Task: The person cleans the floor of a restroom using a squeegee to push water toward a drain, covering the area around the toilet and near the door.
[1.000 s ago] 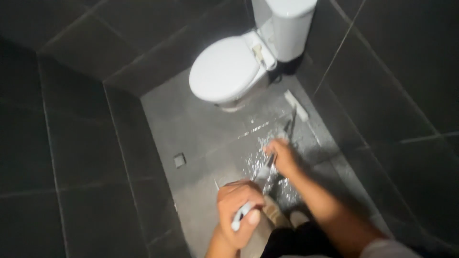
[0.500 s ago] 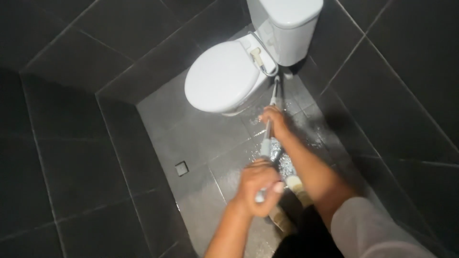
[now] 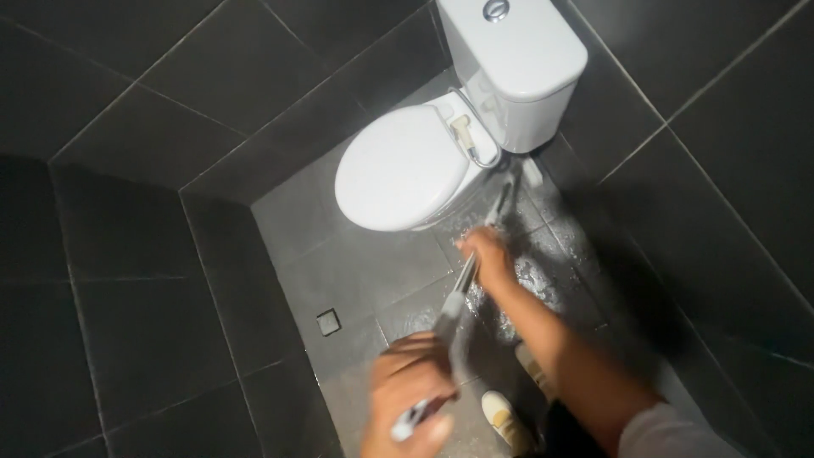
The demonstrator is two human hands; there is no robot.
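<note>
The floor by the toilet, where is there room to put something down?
Bare floor lies between the dark tiled wall and the toilet, around the small square drain. It is crowded on the wet patch beside the toilet, where the right hand and left hand grip a long handle, near a shoe.

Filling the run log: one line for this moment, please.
left hand: grips handle end | right hand: grips long handle | head near toilet | floor wet
</note>
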